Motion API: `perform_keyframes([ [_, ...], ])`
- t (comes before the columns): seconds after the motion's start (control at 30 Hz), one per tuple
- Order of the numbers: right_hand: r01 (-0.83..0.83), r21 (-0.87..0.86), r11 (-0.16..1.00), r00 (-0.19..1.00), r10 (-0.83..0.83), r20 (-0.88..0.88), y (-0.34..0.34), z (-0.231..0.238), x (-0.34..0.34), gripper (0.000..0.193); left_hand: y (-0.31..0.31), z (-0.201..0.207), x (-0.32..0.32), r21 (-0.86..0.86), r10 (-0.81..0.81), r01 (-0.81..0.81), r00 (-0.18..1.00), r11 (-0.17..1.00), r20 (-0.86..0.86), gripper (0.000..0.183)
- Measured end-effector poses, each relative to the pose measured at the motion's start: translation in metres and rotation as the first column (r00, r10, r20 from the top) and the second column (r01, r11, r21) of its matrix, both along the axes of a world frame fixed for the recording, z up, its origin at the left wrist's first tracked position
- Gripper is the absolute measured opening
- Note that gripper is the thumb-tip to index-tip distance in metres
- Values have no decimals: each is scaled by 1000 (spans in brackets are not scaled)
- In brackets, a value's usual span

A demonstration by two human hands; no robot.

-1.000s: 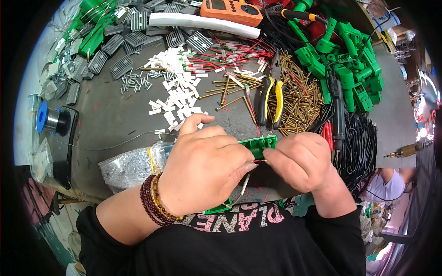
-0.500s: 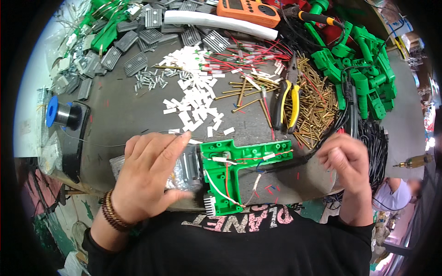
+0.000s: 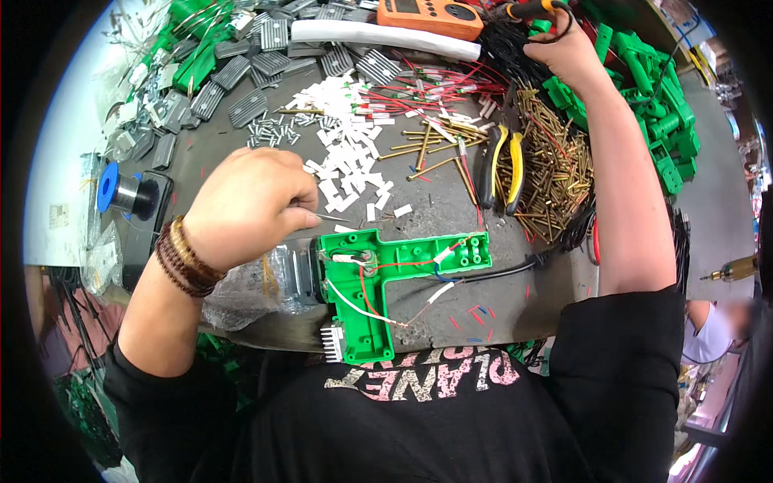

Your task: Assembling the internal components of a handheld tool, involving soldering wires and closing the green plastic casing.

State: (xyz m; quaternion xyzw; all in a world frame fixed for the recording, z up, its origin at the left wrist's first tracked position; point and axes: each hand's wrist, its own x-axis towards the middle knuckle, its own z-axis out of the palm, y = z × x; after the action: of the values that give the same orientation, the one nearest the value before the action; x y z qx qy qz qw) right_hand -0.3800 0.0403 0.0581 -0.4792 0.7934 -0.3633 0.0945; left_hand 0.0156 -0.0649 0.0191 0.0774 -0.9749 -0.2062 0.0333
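Observation:
My left hand (image 3: 250, 201) is closed in a pinch above the left end of the green housing. A thin silvery solder wire (image 3: 334, 218) sticks out from its fingertips. At the far right, my right hand (image 3: 570, 56) has its fingers wrapped round the orange-and-black handle of a soldering iron (image 3: 531, 9); its tip is hard to make out. The open green plastic housing half (image 3: 398, 258) lies near me, with red, white and blue wires inside. A black cable (image 3: 507, 267) runs off its right side. One joint of bare wire (image 3: 403, 324) rests over the housing's edge.
A blue solder spool (image 3: 109, 188) stands at the left. White sleeves (image 3: 354, 153), brass screws (image 3: 555, 161), yellow-black pliers (image 3: 503, 169) and grey heat sinks (image 3: 247, 109) cover the middle and back. An orange multimeter (image 3: 431, 16) and green housings (image 3: 664, 113) lie behind.
My right hand has gone from beside the housing to the far right and taken hold of the soldering iron. My left hand has moved up and closed into a pinch. The housing sits farther left.

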Motion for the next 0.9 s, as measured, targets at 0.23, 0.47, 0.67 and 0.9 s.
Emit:
perform_keyframes([
  [0.23,-295,-241,925,895,180,-408,-6,1,-36,41,17,12,11,238,203,-144,948,961,-246,8],
  [0.47,-18,-752,659,995,-65,-81,64,32,29,28,41,43,9,332,384,-234,763,914,-519,6],
  [0.67,236,-702,673,537,511,671,151,-17,100,27,36,33,15,193,106,-17,880,981,-463,17],
  [0.9,339,-576,744,423,426,800,140,-40,172,27,52,13,25,252,182,-60,851,966,-493,21],
])
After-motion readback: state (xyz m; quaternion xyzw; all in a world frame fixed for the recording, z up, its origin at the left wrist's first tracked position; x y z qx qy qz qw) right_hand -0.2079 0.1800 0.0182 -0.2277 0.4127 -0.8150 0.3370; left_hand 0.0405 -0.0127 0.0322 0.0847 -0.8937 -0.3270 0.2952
